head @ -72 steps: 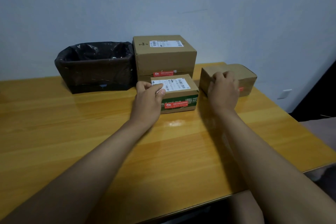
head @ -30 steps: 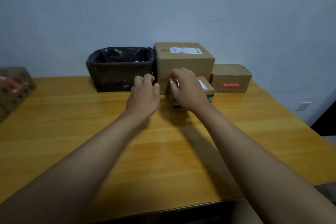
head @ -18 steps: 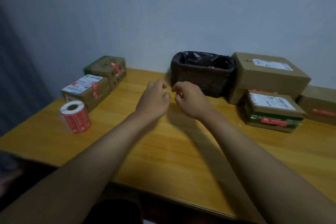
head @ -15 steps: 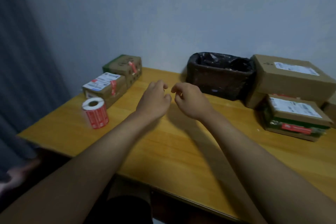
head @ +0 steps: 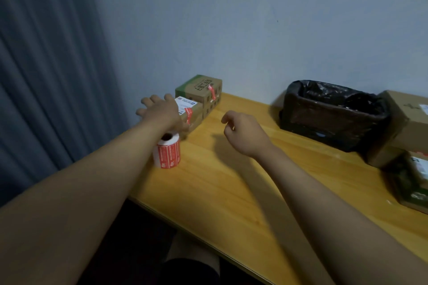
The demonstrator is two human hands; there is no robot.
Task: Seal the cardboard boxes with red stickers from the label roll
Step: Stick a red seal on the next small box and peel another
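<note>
Red-and-white label roll [head: 167, 153] stands on end near the table's [head: 231, 192] left edge, about 9 o'clock from the frame centre, core hole up. Just behind it at 12 o'clock: small box with a white shipping label [head: 191, 114], red sticker already across its seam. Behind that, touching it, green-topped box [head: 200, 91], also stickered.

Handling, judged: roll is light, paper on a stiff core, likely to tip or skid if nudged sideways. Best hold is around the outer wall, thumb opposite fingers, or a finger down the core. Stickers are thin and floppy; peel from a corner. Boxes look light and rigid.

Left hand [head: 159, 111] reaches over the roll toward the labelled box, palm down, fingers spread and straight, holding nothing. Forearm hides part of the roll top. Contact with the box can't be told.

Right hand [head: 243, 132] hovers above the table at 3 o'clock from the roll, well apart, fingers loosely curled, empty.
</note>
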